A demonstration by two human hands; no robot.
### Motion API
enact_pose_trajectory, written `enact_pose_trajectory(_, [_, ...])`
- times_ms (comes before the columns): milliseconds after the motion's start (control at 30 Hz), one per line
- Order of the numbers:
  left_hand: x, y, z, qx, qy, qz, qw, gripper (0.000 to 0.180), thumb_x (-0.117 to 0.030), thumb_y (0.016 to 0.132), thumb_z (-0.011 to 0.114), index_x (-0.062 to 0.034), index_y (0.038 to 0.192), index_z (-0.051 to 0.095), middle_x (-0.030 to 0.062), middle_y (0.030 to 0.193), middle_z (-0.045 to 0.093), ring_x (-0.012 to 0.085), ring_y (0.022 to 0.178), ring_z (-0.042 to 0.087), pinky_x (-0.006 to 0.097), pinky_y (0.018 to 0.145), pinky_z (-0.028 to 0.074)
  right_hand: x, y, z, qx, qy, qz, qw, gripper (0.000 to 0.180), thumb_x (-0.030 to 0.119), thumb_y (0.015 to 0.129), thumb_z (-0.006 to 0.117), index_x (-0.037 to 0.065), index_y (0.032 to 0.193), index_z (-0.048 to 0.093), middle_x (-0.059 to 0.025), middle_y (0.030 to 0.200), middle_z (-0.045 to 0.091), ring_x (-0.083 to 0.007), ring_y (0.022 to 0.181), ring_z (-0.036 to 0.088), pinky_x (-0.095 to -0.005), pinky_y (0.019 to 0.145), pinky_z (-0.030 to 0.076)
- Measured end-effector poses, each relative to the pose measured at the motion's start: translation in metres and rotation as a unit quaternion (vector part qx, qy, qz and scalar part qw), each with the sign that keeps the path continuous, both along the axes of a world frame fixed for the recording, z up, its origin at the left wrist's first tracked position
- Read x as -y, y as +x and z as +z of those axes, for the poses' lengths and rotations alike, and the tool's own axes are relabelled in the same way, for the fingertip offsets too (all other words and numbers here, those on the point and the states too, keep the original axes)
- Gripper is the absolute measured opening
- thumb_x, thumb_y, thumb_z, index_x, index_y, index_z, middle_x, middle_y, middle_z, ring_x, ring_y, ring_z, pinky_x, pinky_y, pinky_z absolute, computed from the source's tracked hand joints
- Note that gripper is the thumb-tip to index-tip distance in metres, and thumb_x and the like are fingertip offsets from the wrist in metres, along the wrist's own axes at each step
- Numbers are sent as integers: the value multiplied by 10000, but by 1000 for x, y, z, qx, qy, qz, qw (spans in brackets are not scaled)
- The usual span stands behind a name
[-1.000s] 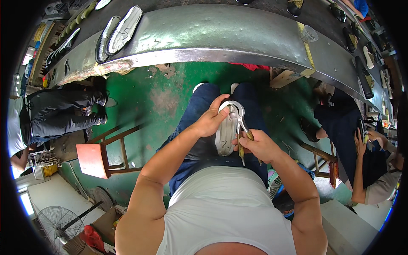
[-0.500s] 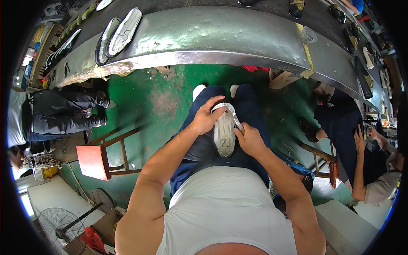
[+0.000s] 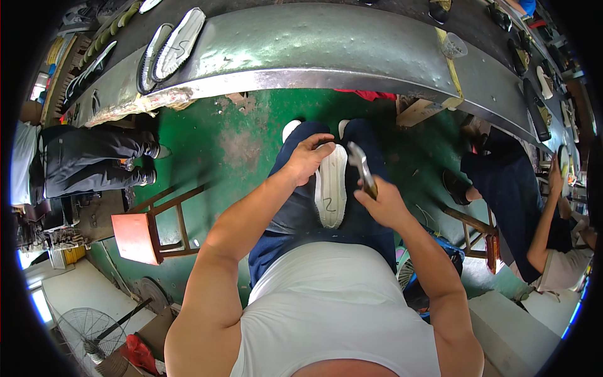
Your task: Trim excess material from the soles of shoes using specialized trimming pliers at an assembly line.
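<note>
One pale sole mid-frame, long axis near-vertical, just left of pliers clamped in curled fingers of the right hand; left hand nearer, fingers bent at upper end (gripping? can't tell).

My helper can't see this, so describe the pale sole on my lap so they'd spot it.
Before the metal bench, mid-view, are dark blue trousers. There lies the pale sole, a dark squiggle near one end. Unlike soles on the bench, it lies between your left hand and right hand.
</note>
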State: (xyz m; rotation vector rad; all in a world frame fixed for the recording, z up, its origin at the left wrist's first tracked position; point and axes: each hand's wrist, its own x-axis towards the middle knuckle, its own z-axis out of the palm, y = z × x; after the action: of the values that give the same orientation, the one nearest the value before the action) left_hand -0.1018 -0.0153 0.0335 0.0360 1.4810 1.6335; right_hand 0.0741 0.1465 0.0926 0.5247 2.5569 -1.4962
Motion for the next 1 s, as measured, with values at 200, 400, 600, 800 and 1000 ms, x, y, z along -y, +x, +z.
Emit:
enact_pose_trajectory(200, [-9, 4, 4, -43, -39, -25, 998, 413, -231, 944, 681, -60, 1308, 586, 81, 1153, 637, 155, 1045, 600, 317, 908, 491, 3, -67, -20, 44, 82, -42, 995, 650, 391, 709, 859, -49, 1082, 559, -210, 905, 682, -344, 869, 692, -412, 780, 539])
enact_pose_trajectory(400, [-9, 6, 5, -55, -38, -22, 998, 418, -232, 946, 677, -57, 1312, 573, 86, 1152, 638, 154, 1020, 615, 311, 883, 507, 3, -61, -21, 89, 43, 4, 995, 791, 387, 661, 877, -75, 1188, 509, -262, 1068, 667, -388, 1054, 658, -423, 907, 522])
enact_pose_trajectory(600, [-5, 7, -5, -79, -82, -17, 993, 439, -277, 951, 666, -40, 1311, 579, 129, 1159, 652, 171, 1019, 610, 314, 862, 507, 14, -35, -32, 110, 47, -12, 993, 736, 309, 662, 887, -57, 1180, 514, -211, 1062, 693, -323, 1019, 689, -394, 915, 527])
enact_pose_trajectory(800, [-8, 8, -3, -104, -111, -11, 988, 410, -238, 954, 659, -43, 1305, 571, 109, 1098, 666, 160, 967, 640, 307, 849, 523, 13, -29, -40, 106, 0, -34, 994, 556, 197, 739, 772, -53, 1159, 506, -161, 1017, 704, -269, 888, 713, -373, 858, 538])
enact_pose_trajectory(1000, [-6, 9, -2, -98, -125, -9, 987, 463, -278, 944, 662, -26, 1322, 569, 146, 1152, 665, 187, 1002, 625, 316, 867, 507, 19, -22, -31, 93, 11, -8, 996, 594, 211, 746, 731, -76, 1204, 484, -184, 936, 708, -332, 887, 702, -400, 850, 535])
